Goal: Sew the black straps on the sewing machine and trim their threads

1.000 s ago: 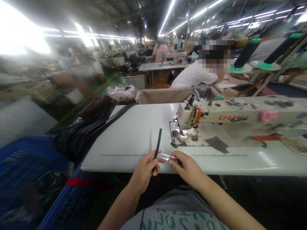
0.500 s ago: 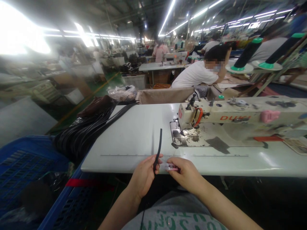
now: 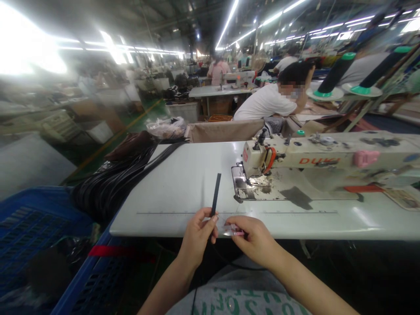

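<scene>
My left hand (image 3: 200,229) pinches a narrow black strap (image 3: 216,194) between thumb and fingers, its free end standing up over the table front. Below that hand the strap seems to hang in a dark loop toward my lap. A little to the right, my right hand (image 3: 251,229) is closed around small thread snips (image 3: 236,232) with pink on the handle. Their shiny blades point left toward the strap and appear apart from it. Most of the handle is hidden in my palm.
A sewing machine (image 3: 295,159) stands on the right of the white table (image 3: 177,192). Many black straps (image 3: 108,188) drape over the left edge beside a blue basket (image 3: 65,205). Beyond a fabric-lined bin (image 3: 226,131), a co-worker in white (image 3: 265,103) leans forward.
My left hand has turned its grip, so the strap now shows its flat side and stands straighter. The snips have turned slightly in my right hand, which stays nearly in place.
</scene>
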Demonstrator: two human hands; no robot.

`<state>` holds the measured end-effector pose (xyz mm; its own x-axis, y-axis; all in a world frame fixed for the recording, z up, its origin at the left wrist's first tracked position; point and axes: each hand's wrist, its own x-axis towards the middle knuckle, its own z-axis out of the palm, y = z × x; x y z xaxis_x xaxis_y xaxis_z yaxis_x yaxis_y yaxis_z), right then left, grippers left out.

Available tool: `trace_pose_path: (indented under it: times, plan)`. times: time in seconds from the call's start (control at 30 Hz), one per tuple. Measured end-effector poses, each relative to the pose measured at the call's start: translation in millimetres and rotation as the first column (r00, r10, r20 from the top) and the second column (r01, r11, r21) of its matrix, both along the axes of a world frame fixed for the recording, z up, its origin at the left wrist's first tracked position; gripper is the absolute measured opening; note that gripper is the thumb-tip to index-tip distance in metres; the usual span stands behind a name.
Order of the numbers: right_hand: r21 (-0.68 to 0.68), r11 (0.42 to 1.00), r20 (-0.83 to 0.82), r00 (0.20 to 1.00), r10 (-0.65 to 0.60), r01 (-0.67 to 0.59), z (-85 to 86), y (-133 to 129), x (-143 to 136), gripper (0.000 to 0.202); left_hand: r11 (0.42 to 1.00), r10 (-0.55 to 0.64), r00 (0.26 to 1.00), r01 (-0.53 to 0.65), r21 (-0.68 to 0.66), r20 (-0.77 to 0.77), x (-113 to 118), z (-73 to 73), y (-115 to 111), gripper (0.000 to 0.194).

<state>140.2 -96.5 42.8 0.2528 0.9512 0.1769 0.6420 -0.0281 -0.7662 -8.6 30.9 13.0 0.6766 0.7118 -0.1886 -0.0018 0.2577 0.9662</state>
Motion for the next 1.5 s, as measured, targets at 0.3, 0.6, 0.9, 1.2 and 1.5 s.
trace_pose_path:
  times: [0.3, 0.6, 0.9, 1.2, 1.5]
  plan:
    - [-0.086, 0.995, 0.087, 0.995, 0.054, -0.047, -8.6, -1, -2, 0.031, 0.977, 0.045, 0.996, -0.028, -0.212, 0.076, 6, -1.0, -6, 0.039]
    - [0.006, 0.979, 0.245, 0.949, -0.199, 0.204, -9.7, 2, 6, 0.021, 0.967, -0.041, 0.991, 0.071, -0.243, 0.127, 5, 0.0, -7, 0.041]
    - [-0.018, 0.99, 0.378, 0.917, -0.125, 0.142, -9.5, 1, 3, 0.013, 0.96, -0.028, 0.993, 0.059, -0.275, 0.117, 5, 5.7, -8, 0.039]
    - [0.035, 0.991, 0.482, 0.867, -0.128, 0.127, -19.2, 2, 3, 0.021, 0.958, -0.112, 0.987, 0.138, -0.252, 0.117, 4, 5.2, -10, 0.03]
    - [0.12, 0.968, 0.416, 0.874, -0.253, 0.223, -21.7, -1, 6, 0.032, 0.984, -0.098, 0.995, 0.099, -0.145, 0.014, 1, -1.1, -7, 0.051]
